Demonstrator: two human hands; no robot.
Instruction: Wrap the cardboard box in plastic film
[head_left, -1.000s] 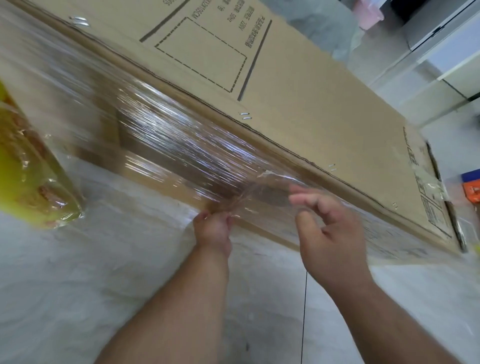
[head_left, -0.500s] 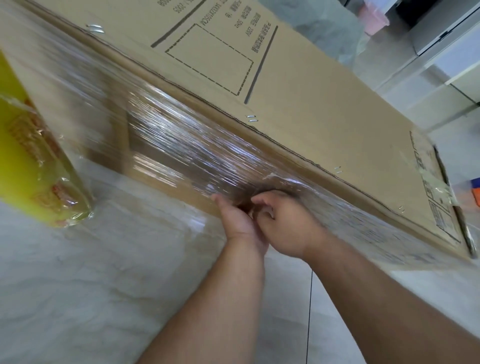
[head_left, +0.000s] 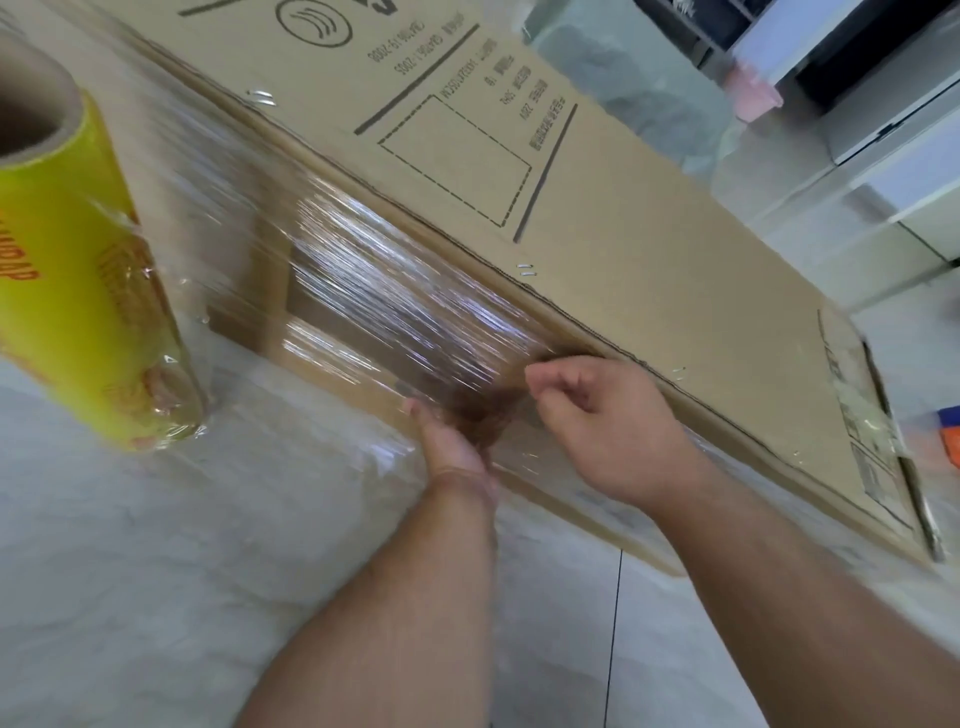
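Note:
A long flat cardboard box (head_left: 649, 270) lies on the floor, its printed top face up. Clear plastic film (head_left: 395, 291) is stretched over its near side wall, glinting. A yellow roll of film (head_left: 83, 291) stands upright at the left, beside the box, with film running from it to the box. My left hand (head_left: 452, 447) lies against the film on the side wall, fingers pointing up; how they lie is blurred. My right hand (head_left: 608, 421) is just to its right, fingers curled, thumb and forefinger pinching the film's edge near the box's upper edge.
The box rests on a pale marbled tile floor (head_left: 156, 597). White cabinets (head_left: 893, 156) stand at the far right, with a pink container (head_left: 753, 93) beyond the box. An orange and blue object (head_left: 950, 431) sits at the right edge.
My right hand came in to meet the left at the film, then drew slightly right and up, pinching the film. The view shifted, showing more of the roll.

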